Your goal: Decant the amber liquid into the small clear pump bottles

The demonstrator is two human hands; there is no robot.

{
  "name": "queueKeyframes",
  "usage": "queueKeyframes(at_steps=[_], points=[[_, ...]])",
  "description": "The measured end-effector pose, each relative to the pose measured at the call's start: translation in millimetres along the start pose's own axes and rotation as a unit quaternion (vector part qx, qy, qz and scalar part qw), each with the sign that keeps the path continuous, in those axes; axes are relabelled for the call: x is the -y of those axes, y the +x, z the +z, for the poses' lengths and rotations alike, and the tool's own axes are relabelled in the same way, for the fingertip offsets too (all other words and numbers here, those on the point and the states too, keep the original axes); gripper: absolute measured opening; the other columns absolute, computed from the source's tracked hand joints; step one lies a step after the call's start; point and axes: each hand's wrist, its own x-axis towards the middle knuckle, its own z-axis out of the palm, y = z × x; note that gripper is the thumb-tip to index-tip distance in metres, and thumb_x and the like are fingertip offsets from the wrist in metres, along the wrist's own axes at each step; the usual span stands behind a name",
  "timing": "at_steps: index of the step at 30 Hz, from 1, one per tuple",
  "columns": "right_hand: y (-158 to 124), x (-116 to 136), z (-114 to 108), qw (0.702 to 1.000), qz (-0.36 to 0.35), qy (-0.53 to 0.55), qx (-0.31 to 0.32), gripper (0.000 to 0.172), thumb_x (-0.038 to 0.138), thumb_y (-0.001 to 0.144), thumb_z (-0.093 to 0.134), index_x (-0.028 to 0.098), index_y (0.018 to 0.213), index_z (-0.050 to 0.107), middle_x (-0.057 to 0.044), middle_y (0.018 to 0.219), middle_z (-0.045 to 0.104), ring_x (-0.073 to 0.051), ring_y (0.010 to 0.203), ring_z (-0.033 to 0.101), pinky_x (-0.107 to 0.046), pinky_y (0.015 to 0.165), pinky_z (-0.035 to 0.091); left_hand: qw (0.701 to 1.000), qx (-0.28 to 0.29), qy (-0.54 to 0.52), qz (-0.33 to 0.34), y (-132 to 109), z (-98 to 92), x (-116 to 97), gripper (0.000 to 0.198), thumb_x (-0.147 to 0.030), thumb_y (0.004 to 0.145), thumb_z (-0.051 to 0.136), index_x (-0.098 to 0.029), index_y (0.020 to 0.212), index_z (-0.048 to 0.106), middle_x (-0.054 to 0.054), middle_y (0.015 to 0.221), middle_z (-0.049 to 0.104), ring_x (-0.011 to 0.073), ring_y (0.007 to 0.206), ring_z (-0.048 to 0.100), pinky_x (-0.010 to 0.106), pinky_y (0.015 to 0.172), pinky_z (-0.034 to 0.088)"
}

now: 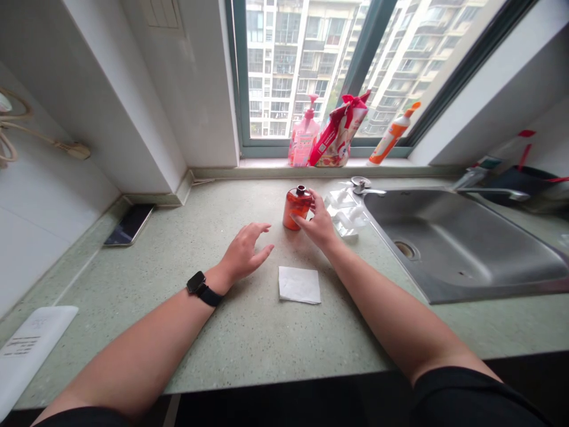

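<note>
An amber-red bottle [293,207] with an uncapped neck stands upright on the green speckled countertop [249,332]. My right hand [317,222] is wrapped round its right side, thumb in front. To the left of the bottle, my left hand [246,252] hovers low over the counter, empty, with thumb and fingers apart. A folded white tissue [299,284] lies flat between my forearms. Just right of my right hand are white pump heads and clear pieces [349,216], partly hidden, whose exact number I cannot tell.
A steel sink [466,237] with a faucet [493,191] is on the right. On the windowsill stand a pink pump bottle [304,139], a red bag [342,133] and an orange bottle [393,136]. A phone [130,225] and a white panel [33,341] lie left.
</note>
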Motion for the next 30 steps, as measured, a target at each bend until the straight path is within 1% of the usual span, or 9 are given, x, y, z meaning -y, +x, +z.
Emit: queueKeyframes(at_steps=[4,8,12,15,17,20,23,26,30], points=[[-20.5,14.7,1.8,0.992,-0.035,0.104,0.054,0.084,0.045,0.083,0.082,0.031,0.157,0.043,-0.015,0.15,0.062,-0.031,0.127,0.069,-0.053,0.112,0.057,0.999,-0.028,-0.009,-0.023,-1.0,-0.5,1.4,0.06,-0.04,0.1,0.072,-0.023,0.151,0.046,0.014,0.138,0.065,0.0303,0.128,0.066,0.053,0.113,0.053],[-48.7,33.5,10.5,0.972,-0.043,0.189,0.135,0.087,0.045,0.085,0.086,0.038,0.158,0.04,-0.011,0.153,0.061,-0.029,0.136,0.066,-0.05,0.117,0.055,0.999,-0.029,-0.029,-0.022,-1.7,-0.8,2.0,0.086,-0.054,0.091,0.082,-0.023,0.158,0.038,0.02,0.151,0.058,0.0355,0.138,0.062,0.057,0.116,0.052],[-58.4,41.7,11.3,0.959,-0.04,0.215,0.18,0.09,0.054,0.086,0.084,0.039,0.162,0.036,-0.011,0.155,0.061,-0.031,0.142,0.062,-0.051,0.121,0.052,0.998,-0.009,-0.054,-0.024,-1.8,-2.5,-0.6,0.079,-0.048,0.09,0.083,-0.024,0.154,0.043,0.017,0.145,0.065,0.0321,0.13,0.068,0.051,0.112,0.056],[-48.3,33.3,-1.9,0.97,-0.062,0.145,0.184,0.082,0.064,0.093,0.073,0.036,0.163,0.039,-0.011,0.163,0.055,-0.033,0.149,0.054,-0.057,0.126,0.045,0.998,-0.014,-0.054,-0.042,-1.6,-5.0,-1.6,0.075,-0.047,0.09,0.083,-0.023,0.151,0.046,0.016,0.143,0.067,0.0309,0.126,0.07,0.05,0.11,0.058],[-37.7,20.6,-14.3,0.986,-0.069,0.029,0.146,0.059,0.062,0.103,0.054,0.033,0.154,0.053,-0.011,0.157,0.06,-0.033,0.148,0.054,-0.062,0.127,0.041,0.997,-0.021,-0.05,-0.058,-1.4,-6.4,-0.2,0.074,-0.048,0.09,0.083,-0.022,0.15,0.046,0.017,0.144,0.066,0.0313,0.126,0.07,0.051,0.11,0.058],[-25.0,-3.7,-28.2,0.98,-0.072,-0.166,0.087,0.05,0.047,0.101,0.057,0.022,0.143,0.066,-0.018,0.145,0.066,-0.039,0.14,0.058,-0.064,0.124,0.042,0.996,-0.032,-0.048,-0.074,-1.2,-7.3,3.4,0.073,-0.048,0.09,0.082,-0.022,0.149,0.047,0.017,0.143,0.066,0.031,0.124,0.07,0.051,0.109,0.058],[-21.4,-25.0,-31.5,0.955,-0.062,-0.279,0.081,0.047,0.026,0.096,0.054,0.019,0.14,0.069,-0.018,0.133,0.072,-0.038,0.125,0.065,-0.061,0.114,0.05,0.995,-0.034,-0.048,-0.077,-1.7,-7.0,5.7,0.073,-0.048,0.09,0.083,-0.023,0.149,0.047,0.016,0.142,0.067,0.0304,0.123,0.071,0.051,0.107,0.059],[-23.6,-35.9,-29.5,0.94,-0.047,-0.326,0.09,0.044,0.017,0.092,0.053,0.023,0.128,0.077,-0.017,0.123,0.075,-0.037,0.112,0.068,-0.058,0.102,0.055,0.996,-0.03,-0.043,-0.076,-2.5,-6.4,5.4,0.073,-0.049,0.09,0.083,-0.024,0.149,0.047,0.016,0.142,0.067,0.0308,0.124,0.07,0.052,0.107,0.059],[-25.4,-32.8,-29.1,0.935,-0.038,-0.339,0.1,0.037,0.014,0.09,0.055,0.025,0.113,0.081,-0.016,0.111,0.076,-0.034,0.1,0.07,-0.053,0.093,0.056,0.996,-0.025,-0.043,-0.074,-3.0,-6.4,3.9,0.074,-0.05,0.09,0.083,-0.023,0.148,0.047,0.016,0.142,0.067,0.0314,0.125,0.07,0.052,0.109,0.058]])
